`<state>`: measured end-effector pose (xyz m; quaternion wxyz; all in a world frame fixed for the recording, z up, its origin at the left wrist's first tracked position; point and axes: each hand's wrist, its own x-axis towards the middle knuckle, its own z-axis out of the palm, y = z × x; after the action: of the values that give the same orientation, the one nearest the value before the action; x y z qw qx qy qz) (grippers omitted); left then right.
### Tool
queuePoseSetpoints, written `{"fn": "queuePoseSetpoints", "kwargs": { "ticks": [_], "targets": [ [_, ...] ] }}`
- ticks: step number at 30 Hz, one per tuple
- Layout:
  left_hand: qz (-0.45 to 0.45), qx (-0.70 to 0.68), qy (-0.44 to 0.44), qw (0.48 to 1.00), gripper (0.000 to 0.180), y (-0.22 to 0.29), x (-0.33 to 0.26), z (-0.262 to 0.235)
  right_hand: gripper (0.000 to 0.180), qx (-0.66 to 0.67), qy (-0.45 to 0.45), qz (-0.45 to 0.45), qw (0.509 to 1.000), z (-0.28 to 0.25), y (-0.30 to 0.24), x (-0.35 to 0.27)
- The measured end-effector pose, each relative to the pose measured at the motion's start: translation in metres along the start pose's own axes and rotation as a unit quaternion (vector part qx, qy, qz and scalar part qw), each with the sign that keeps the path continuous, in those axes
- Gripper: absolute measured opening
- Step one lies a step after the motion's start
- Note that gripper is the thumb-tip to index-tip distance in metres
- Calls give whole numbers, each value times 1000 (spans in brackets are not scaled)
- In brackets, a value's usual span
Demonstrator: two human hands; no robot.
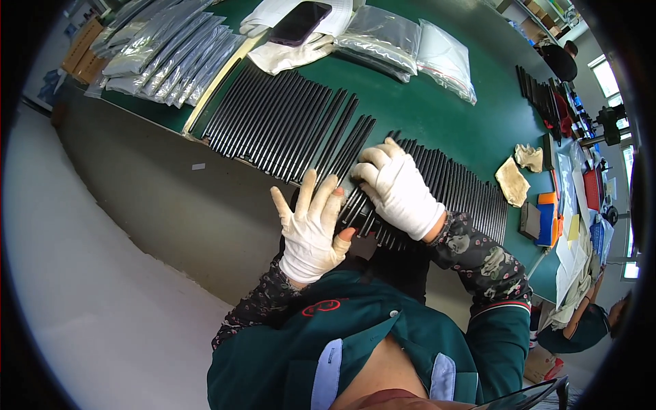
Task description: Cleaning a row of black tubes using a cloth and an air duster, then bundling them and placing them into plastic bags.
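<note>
Thin black rods (266,116) lie side by side in a long row along the near edge of the green table. My left hand (311,236) wears a white glove with bare thumb and index tips. Its fingers are spread, with the fingertips by the near ends of the rods at mid-row. My right hand (400,191), gloved in white too, lies over the row just to the right, fingers curled down on a few black rods (359,205). Their far ends are partly covered by that hand. More rods (465,188) continue to its right.
Plastic-bagged bundles (164,61) are stacked at far left. A phone (301,24) rests on white gloves (290,55), beside bagged packs (383,41). Tan cloths (512,181) and a blue-orange block (547,219) lie right. Another person (581,328) is at far right.
</note>
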<state>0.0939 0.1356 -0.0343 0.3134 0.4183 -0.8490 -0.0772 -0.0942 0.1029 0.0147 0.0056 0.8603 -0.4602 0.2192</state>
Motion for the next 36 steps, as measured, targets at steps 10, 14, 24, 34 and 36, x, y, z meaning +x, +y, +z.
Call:
{"fn": "queuePoseSetpoints", "kwargs": {
  "ticks": [10,14,24,34,36],
  "targets": [
    [-10,-10,43,999,60,0,-3,3,22,32,40,27,998,5,-7,12],
    [-24,6,30,999,63,-5,-6,3,31,61,36,37,997,16,0,12],
    [-35,5,40,999,62,-12,-5,3,21,6,23,-1,1000,18,1,35],
    [-38,-12,39,998,62,-14,-8,2,25,31,-27,37,998,26,0,46],
    [-41,-13,47,998,63,-15,-7,2,24,5,-1,5,1000,25,0,48]
  ]
}}
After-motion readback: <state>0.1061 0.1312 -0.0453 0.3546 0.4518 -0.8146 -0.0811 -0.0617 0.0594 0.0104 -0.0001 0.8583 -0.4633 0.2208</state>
